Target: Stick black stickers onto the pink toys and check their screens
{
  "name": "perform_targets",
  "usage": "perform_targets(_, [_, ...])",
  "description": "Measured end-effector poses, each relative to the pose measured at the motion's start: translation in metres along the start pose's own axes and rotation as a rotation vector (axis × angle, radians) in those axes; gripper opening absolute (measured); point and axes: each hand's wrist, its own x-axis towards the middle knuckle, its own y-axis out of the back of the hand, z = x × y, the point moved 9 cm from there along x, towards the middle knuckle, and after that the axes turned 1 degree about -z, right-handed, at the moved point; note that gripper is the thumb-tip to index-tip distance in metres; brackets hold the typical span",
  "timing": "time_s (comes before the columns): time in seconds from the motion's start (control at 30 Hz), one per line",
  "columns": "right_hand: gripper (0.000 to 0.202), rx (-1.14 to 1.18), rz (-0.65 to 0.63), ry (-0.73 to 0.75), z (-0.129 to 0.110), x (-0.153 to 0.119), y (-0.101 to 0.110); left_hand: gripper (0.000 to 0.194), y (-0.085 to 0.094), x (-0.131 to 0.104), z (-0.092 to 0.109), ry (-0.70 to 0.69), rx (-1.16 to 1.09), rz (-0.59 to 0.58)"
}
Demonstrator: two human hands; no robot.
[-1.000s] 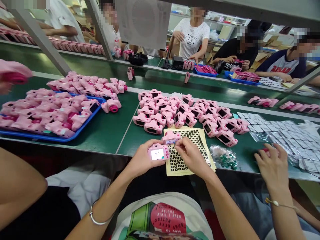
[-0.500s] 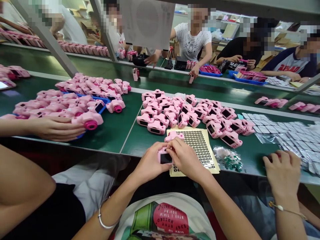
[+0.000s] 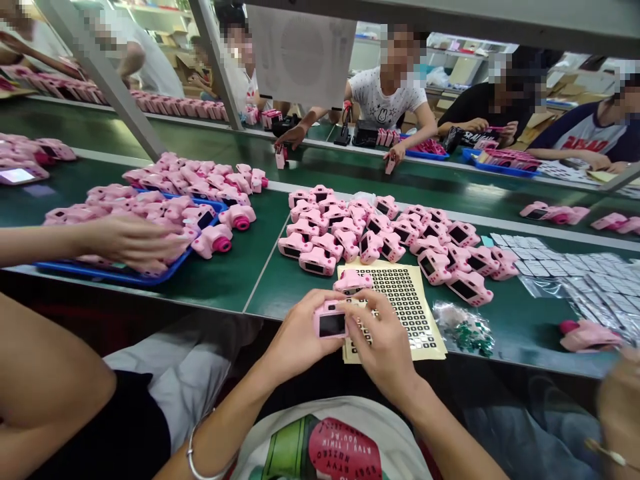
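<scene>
A pink toy camera (image 3: 332,325) is in my left hand (image 3: 299,325), its dark screen facing me. The fingers wrap round its left side and bottom. My right hand (image 3: 381,331) is at the camera's right edge, fingers curled, with thumb and fingertips touching it. Anything small between those fingertips is hidden. Just beyond my hands, a second pink camera (image 3: 353,280) lies at the top left corner of a yellowish sticker sheet (image 3: 434,320) printed with rows of small black squares. Part of that sheet is under my right hand.
Many pink cameras (image 3: 315,261) crowd the green bench behind the sheet. A clear bag with green bits (image 3: 470,330) lies right of it. Left stands a blue tray (image 3: 170,272) of cameras, a co-worker's hand (image 3: 135,240) over it. White labels (image 3: 530,260) lie right.
My right fingers have shifted from over the camera's top to its right edge. The left co-worker's camera now lies by the tray. At right, a co-worker's hand has drawn back; a camera lies there.
</scene>
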Motion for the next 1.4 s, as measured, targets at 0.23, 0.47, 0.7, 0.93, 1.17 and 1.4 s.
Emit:
perform_targets(0.23, [0.032, 0.213, -0.201, -0.11, 0.01, 0.009, -0.071, 0.03, -0.007, 0.0, -0.002, 0.131, -0.359, -0.133])
perform_targets(0.47, [0.027, 0.187, -0.236, -0.03, 0.002, 0.005, -0.058, 0.034, -0.015, -0.005, -0.012, 0.112, -0.409, -0.125])
perform_targets(0.7, [0.033, 0.024, 0.038, -0.048, 0.037, 0.022, 0.027, 0.055, -0.001, 0.009, 0.003, -0.169, 0.081, -0.013])
perform_targets(0.93, [0.034, -0.235, 0.121, 0.062, 0.075, 0.073, 0.029, 0.06, -0.027, 0.047, -0.003, -0.324, 0.409, 0.058])
perform_targets(1.17, [0.016, -0.332, 0.129, 0.062, 0.057, 0.047, 0.008, 0.059, -0.031, 0.055, -0.008, -0.341, 0.41, 0.057])
perform_targets(1.4, [0.01, -0.536, -0.095, 0.009, 0.06, 0.044, -0.032, 0.058, 0.001, 0.02, -0.025, -0.133, 0.17, 0.188])
